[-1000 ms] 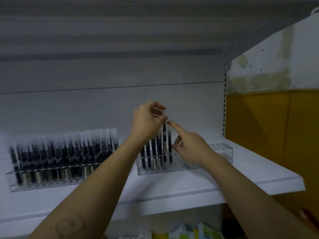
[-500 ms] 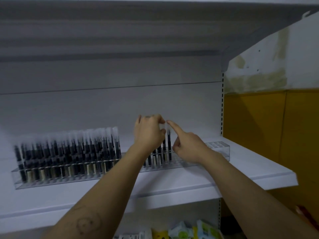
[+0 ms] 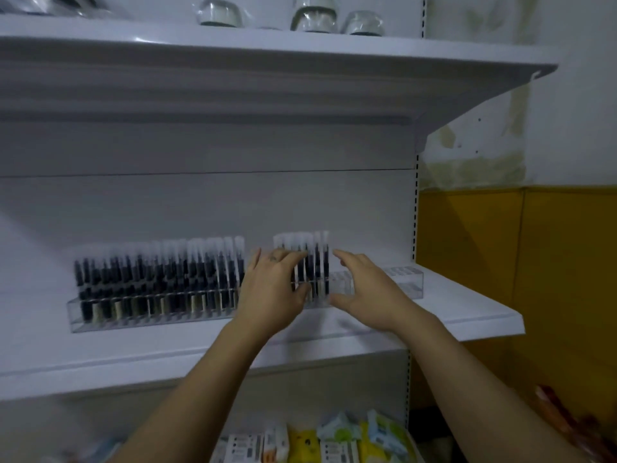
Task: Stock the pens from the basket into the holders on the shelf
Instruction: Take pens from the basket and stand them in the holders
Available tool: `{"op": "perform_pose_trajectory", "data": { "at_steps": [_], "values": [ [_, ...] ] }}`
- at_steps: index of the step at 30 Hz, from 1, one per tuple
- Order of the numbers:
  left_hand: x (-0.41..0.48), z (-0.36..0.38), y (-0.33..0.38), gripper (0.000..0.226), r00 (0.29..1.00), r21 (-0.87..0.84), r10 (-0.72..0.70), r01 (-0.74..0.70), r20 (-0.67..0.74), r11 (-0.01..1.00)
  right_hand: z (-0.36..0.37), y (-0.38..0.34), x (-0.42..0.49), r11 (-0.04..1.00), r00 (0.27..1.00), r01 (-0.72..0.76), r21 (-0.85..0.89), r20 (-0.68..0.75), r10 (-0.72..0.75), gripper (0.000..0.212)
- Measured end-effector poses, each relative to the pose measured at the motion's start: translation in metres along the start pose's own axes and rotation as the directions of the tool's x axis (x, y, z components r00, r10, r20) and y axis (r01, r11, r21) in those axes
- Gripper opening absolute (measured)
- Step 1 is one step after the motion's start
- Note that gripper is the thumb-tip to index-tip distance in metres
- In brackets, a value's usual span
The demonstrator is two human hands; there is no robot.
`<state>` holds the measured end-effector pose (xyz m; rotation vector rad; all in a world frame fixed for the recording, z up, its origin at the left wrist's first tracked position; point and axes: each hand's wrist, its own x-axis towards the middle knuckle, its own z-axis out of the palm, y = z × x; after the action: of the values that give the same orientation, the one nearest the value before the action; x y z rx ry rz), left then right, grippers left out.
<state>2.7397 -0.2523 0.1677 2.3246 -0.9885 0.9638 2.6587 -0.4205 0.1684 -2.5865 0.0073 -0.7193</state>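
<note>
Packets (image 3: 334, 442), white and yellow, soft crinkled wrappers, lie on the lower level at the bottom edge. Two bare forearms reach up from there to the white shelf (image 3: 467, 322), which is smooth, flat and matte with a squared front lip.

Left hand (image 3: 273, 289) is wide open, fingers spread and nearly straight. Its fingertips lie across the left side of a small cluster of pens (image 3: 319, 262) and the thumb is low against their bases. Cannot tell if any single pen is pinched; motion blur.

Right hand (image 3: 367, 292) is also spread open and holds nothing. Its fingers point at the cluster's right side and the thumb sits just beside the front wall of the right holder (image 3: 404, 282).

The pens stand upright, slim dark barrels with frosted clear caps. The right holder is a clear acrylic rectangle with a gridded top; the cluster fills only its left end.

Left holder (image 3: 150, 315) is the same clear plastic, long and low, packed full with upright rows of the same kind of pen. It stands just beside the left hand.

Behind is a plain pale back panel (image 3: 200, 202). The upper shelf (image 3: 300, 51) carries rounded items in shiny clear wrap (image 3: 314, 18). A yellow glossy wall panel (image 3: 534, 262) is at the right.
</note>
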Motion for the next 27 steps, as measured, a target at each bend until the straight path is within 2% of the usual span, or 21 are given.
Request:
{"op": "perform_pose_trajectory", "data": {
  "at_steps": [8, 12, 17, 22, 27],
  "values": [
    [-0.096, -0.016, 0.003, 0.049, 1.0, -0.038, -0.004, 0.005, 0.026, 0.999, 0.033, -0.031, -0.08, 0.995, 0.999, 0.042, -0.085, 0.015, -0.041, 0.078],
    [-0.15, -0.005, 0.002, 0.046, 0.995, -0.049, -0.04, 0.044, 0.093, 0.998, 0.063, -0.024, -0.123, 0.999, 0.999, 0.02, -0.028, 0.047, -0.019, 0.075],
    [-0.207, 0.021, -0.001, 0.05, 0.974, -0.025, -0.085, 0.092, 0.211, 0.995, 0.108, -0.007, -0.162, 0.997, 0.987, -0.042, -0.063, 0.155, 0.051, 0.073],
    [-0.258, 0.054, -0.008, 0.05, 0.933, -0.044, -0.139, 0.163, 0.333, 0.986, 0.164, 0.016, -0.195, 0.99, 0.956, -0.103, -0.093, 0.266, 0.125, 0.072],
    [-0.31, 0.089, -0.018, 0.054, 0.844, -0.02, -0.17, 0.209, 0.508, 0.978, 0.221, 0.039, -0.228, 0.979, 0.881, -0.179, -0.102, 0.427, 0.206, 0.073]
  ]
}}
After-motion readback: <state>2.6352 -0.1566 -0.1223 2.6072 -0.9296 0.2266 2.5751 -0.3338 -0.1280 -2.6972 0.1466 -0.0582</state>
